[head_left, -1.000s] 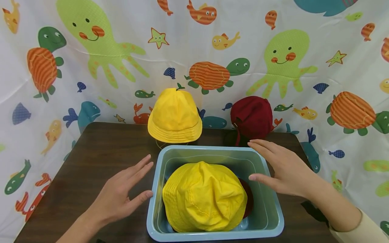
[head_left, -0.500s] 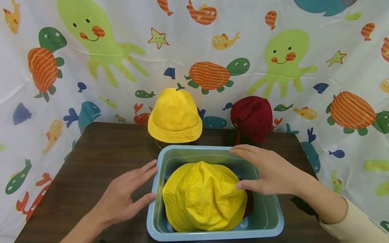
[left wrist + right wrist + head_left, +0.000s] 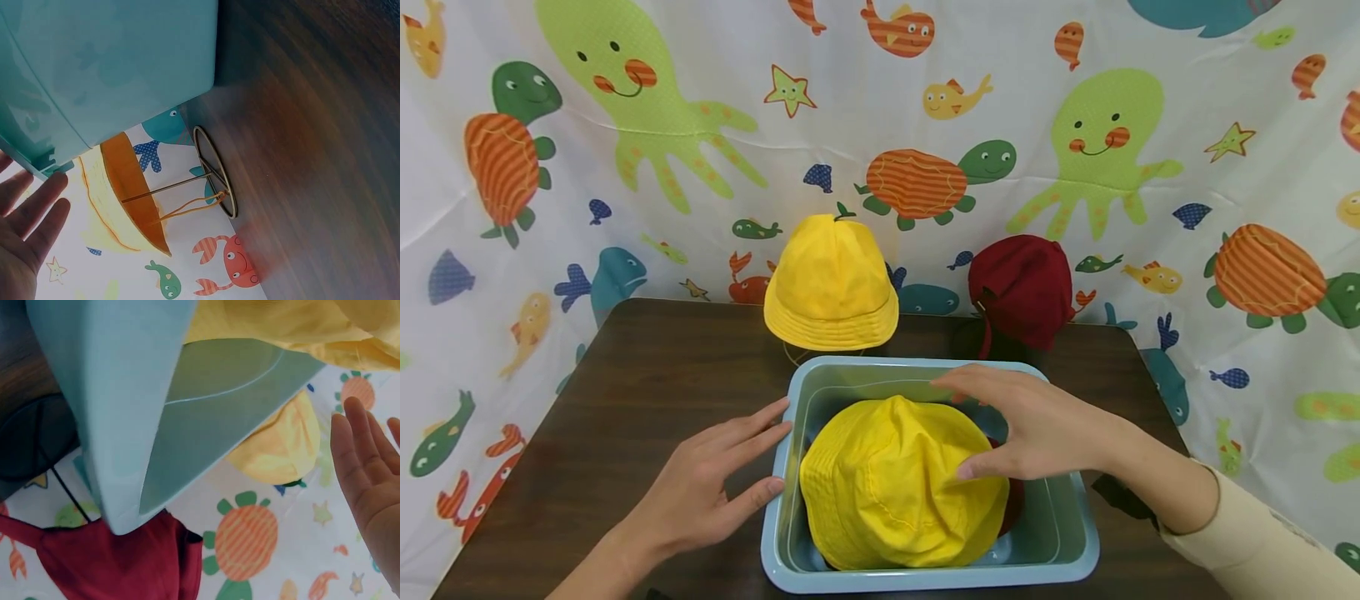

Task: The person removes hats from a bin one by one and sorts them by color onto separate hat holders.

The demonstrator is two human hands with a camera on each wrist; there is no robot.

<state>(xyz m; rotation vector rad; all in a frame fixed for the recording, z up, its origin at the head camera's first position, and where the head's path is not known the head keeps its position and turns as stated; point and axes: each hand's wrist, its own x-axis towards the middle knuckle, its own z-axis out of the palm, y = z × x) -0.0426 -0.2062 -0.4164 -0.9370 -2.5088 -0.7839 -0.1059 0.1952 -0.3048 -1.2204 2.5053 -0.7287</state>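
Observation:
A light blue plastic tub (image 3: 932, 581) stands on the table with a yellow brimmed hat (image 3: 898, 492) lying inside. Behind that hat's right side a bit of dark red cloth (image 3: 1015, 507) peeks out, mostly covered. My left hand (image 3: 715, 479) has its fingertips at the tub's left rim, fingers extended; the left wrist view shows those fingers (image 3: 47, 200) right at the rim's edge. Over the tub's right half is my right hand (image 3: 1037, 425), fingers spread and holding nothing, its thumb overlapping the yellow hat in the head view. From the right wrist, the hand (image 3: 375, 481) also appears extended.
Behind the tub, another yellow hat (image 3: 831, 283) with a green sprout sits on a wire stand (image 3: 215, 172). A dark red cap (image 3: 1022, 287) hangs on a stand to its right. A sea-animal curtain (image 3: 850, 83) backs the dark wooden table (image 3: 655, 375).
My right hand has moved left from the tub's right rim to over the yellow hat. My left hand has shifted slightly right, to the tub's left rim.

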